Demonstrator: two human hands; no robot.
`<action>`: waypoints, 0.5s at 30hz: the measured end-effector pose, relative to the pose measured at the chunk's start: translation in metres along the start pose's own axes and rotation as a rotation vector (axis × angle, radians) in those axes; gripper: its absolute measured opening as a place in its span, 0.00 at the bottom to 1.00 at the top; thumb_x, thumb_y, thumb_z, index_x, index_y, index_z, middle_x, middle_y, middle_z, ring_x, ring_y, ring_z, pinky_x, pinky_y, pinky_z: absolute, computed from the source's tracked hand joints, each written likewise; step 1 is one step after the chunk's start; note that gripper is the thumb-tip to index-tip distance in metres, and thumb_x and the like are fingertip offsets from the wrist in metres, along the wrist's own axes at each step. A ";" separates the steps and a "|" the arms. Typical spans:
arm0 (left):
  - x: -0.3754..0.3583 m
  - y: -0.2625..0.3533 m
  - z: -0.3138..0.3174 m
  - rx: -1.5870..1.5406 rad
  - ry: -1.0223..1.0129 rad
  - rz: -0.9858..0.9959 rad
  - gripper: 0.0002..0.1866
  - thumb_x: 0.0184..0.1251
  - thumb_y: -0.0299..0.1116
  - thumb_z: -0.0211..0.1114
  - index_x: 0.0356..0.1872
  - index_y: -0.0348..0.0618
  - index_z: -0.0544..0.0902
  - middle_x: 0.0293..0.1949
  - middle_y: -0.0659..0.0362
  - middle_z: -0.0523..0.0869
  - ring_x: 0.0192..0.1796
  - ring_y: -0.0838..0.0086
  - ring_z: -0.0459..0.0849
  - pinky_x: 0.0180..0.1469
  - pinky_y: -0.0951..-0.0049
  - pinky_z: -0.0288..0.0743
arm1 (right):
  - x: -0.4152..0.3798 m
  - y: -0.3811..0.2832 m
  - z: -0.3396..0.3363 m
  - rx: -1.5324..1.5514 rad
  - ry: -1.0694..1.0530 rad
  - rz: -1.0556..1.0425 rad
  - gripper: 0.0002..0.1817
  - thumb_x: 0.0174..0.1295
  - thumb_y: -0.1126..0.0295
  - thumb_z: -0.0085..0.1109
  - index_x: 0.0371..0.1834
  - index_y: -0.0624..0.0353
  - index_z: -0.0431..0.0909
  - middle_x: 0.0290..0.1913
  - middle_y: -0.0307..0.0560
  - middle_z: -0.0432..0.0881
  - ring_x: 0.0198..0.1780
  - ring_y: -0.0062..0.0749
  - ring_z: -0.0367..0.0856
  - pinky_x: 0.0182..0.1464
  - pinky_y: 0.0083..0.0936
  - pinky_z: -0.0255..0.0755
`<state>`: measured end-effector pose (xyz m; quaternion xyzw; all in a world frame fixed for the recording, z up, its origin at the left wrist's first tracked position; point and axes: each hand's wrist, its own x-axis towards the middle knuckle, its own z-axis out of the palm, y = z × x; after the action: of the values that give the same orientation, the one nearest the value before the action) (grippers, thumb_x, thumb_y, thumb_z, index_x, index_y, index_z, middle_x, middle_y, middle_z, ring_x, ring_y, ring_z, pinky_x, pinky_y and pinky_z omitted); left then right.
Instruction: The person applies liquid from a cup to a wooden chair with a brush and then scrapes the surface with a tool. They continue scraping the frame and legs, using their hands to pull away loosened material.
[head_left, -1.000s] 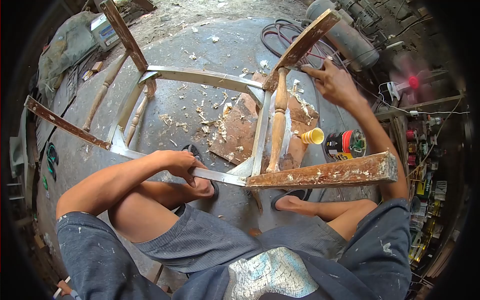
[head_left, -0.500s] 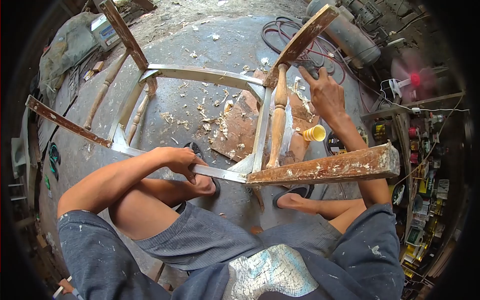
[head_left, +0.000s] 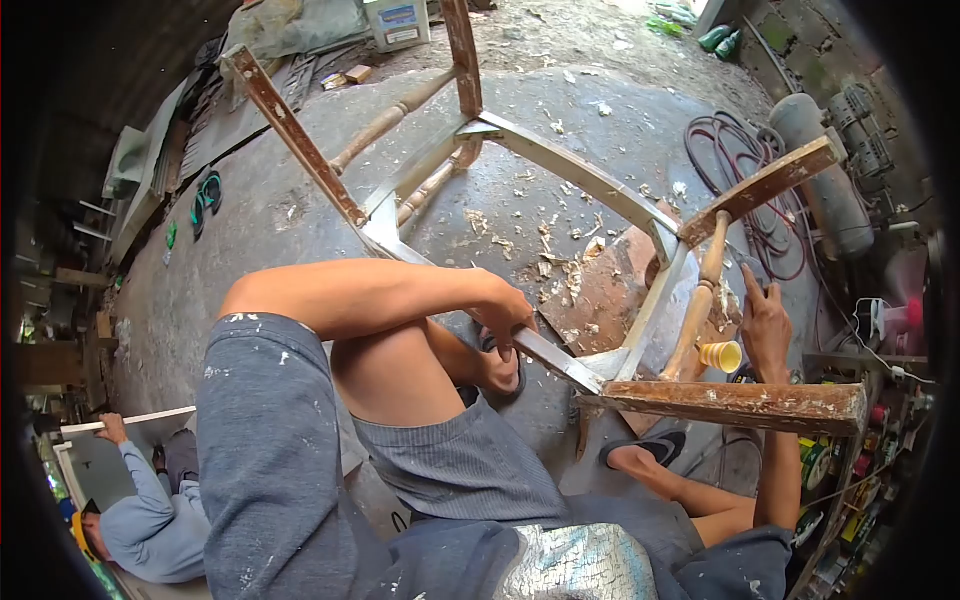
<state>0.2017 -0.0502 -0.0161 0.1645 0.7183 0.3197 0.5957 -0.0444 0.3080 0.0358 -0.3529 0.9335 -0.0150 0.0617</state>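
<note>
A wooden chair frame (head_left: 575,170) stands tilted before me, legs outward, with bare pale rails and worn, flaking brown finish on its legs. My left hand (head_left: 508,308) is wrapped round the near rail. My right hand (head_left: 766,330) is beyond the near right leg (head_left: 735,400), beside the turned spindle (head_left: 706,282). It is closed on a thin grey tool (head_left: 748,274) that looks like a scraper, index finger along it; most of the tool is hidden or blurred. A yellow striped cup (head_left: 720,356) is between that hand and the spindle.
Shavings lie over the concrete floor and a brown board (head_left: 590,310). Coiled hoses (head_left: 745,190) lie near a grey tank (head_left: 825,190). A fan (head_left: 895,312) and cluttered shelf stand right. At lower left, another person (head_left: 150,530) rests a hand on a wooden piece.
The view has turned left, shifting the chair rightward and bringing the other person into sight. My right hand has drawn back toward me along the spindle. My left hand stays on the rail.
</note>
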 end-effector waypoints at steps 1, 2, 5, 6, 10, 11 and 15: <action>-0.003 0.004 -0.001 0.006 0.002 -0.009 0.41 0.56 0.40 0.78 0.73 0.51 0.74 0.52 0.46 0.89 0.54 0.53 0.85 0.59 0.56 0.75 | -0.001 -0.002 -0.002 0.019 0.003 0.007 0.27 0.71 0.71 0.54 0.74 0.39 0.73 0.42 0.55 0.74 0.38 0.55 0.83 0.41 0.48 0.76; 0.001 -0.002 0.003 0.011 0.026 0.017 0.40 0.56 0.40 0.78 0.72 0.50 0.75 0.48 0.47 0.90 0.50 0.56 0.86 0.55 0.58 0.77 | -0.001 -0.003 -0.003 0.040 0.004 0.012 0.27 0.71 0.72 0.54 0.74 0.39 0.73 0.42 0.55 0.74 0.39 0.55 0.82 0.41 0.47 0.75; -0.001 0.000 0.001 -0.025 -0.007 -0.021 0.38 0.56 0.41 0.78 0.71 0.50 0.76 0.44 0.49 0.90 0.47 0.59 0.87 0.52 0.60 0.79 | 0.002 0.000 0.005 0.089 0.044 0.004 0.27 0.71 0.74 0.53 0.73 0.41 0.74 0.43 0.53 0.75 0.39 0.54 0.82 0.41 0.46 0.75; -0.006 0.007 -0.002 0.022 0.021 -0.001 0.37 0.56 0.43 0.79 0.69 0.52 0.78 0.41 0.51 0.91 0.44 0.61 0.88 0.49 0.61 0.79 | 0.006 0.000 0.002 0.084 0.055 0.001 0.27 0.71 0.74 0.53 0.73 0.41 0.74 0.43 0.53 0.75 0.39 0.54 0.82 0.41 0.46 0.75; 0.005 -0.005 0.004 -0.065 -0.027 -0.061 0.32 0.57 0.44 0.78 0.65 0.54 0.81 0.41 0.53 0.91 0.42 0.64 0.89 0.47 0.62 0.81 | 0.021 0.010 -0.006 0.082 0.063 -0.041 0.27 0.71 0.74 0.53 0.74 0.42 0.73 0.41 0.53 0.76 0.40 0.54 0.82 0.42 0.44 0.74; 0.007 -0.006 0.004 -0.047 -0.049 -0.069 0.30 0.58 0.44 0.78 0.62 0.52 0.82 0.40 0.54 0.91 0.41 0.65 0.89 0.46 0.62 0.81 | 0.024 0.013 -0.005 0.079 0.064 -0.057 0.27 0.72 0.74 0.53 0.74 0.42 0.73 0.41 0.53 0.76 0.40 0.54 0.82 0.42 0.44 0.74; -0.008 0.008 -0.002 0.027 -0.009 -0.020 0.29 0.58 0.44 0.78 0.60 0.50 0.82 0.39 0.54 0.90 0.41 0.64 0.89 0.46 0.62 0.81 | 0.022 0.006 -0.026 0.070 0.019 0.012 0.26 0.73 0.72 0.52 0.74 0.42 0.72 0.45 0.55 0.80 0.44 0.56 0.83 0.46 0.46 0.74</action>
<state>0.2005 -0.0500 -0.0048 0.1668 0.7216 0.3032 0.5997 -0.0677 0.2978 0.0590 -0.3450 0.9349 -0.0506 0.0654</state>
